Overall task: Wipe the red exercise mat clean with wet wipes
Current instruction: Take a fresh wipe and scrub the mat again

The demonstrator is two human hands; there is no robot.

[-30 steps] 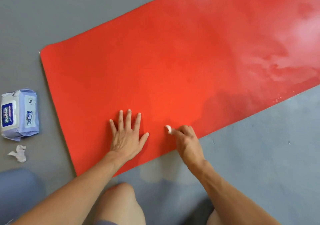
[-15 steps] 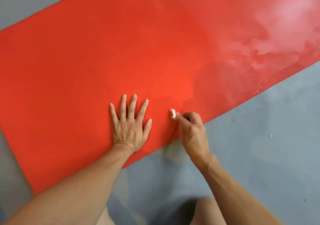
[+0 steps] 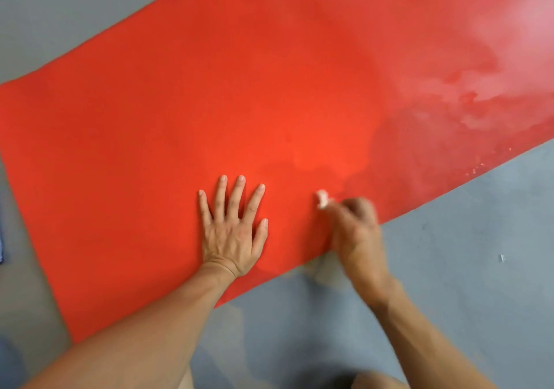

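Mat: your one red exercise mat (image 3: 269, 95) lies flat on the grey floor (image 3: 449, 283), slanting across it.
Left hand: your left hand (image 3: 230, 233) rests flat on the mat near its near edge, fingers spread, holding nothing.
Right hand: your right hand (image 3: 356, 233), just beside the left at the mat's near edge, is blurred; it seems to pinch one small white wipe (image 3: 322, 199).
Progress: the mat's left part looks clean; pale smears remain toward its far right.
Count: one mat, one wipe, two hands.
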